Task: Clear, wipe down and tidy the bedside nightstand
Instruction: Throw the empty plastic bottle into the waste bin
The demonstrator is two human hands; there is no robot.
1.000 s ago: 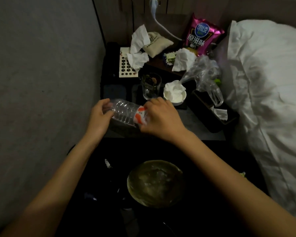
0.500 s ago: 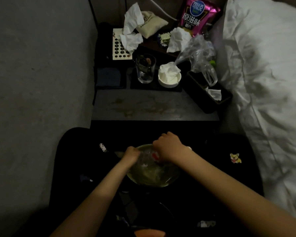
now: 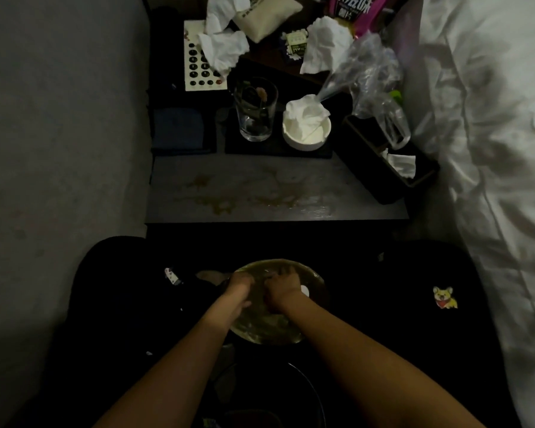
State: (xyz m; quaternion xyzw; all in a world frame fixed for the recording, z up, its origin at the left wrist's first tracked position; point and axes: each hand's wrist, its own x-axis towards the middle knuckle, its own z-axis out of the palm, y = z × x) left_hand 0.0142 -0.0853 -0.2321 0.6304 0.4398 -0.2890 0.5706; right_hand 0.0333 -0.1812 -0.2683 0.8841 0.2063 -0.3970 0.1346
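Both hands down in the lined bin

The left hand (image 3: 240, 285) and right hand (image 3: 283, 287) sit side by side inside the bin (image 3: 315, 322) below the stained tabletop (image 3: 260, 196); fingers curl downward, but the dim light hides whether they grip anything.

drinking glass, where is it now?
In the head view, the drinking glass stands upright mid-nightstand on a dark mat, immediately left of the tissue-filled white bowl.
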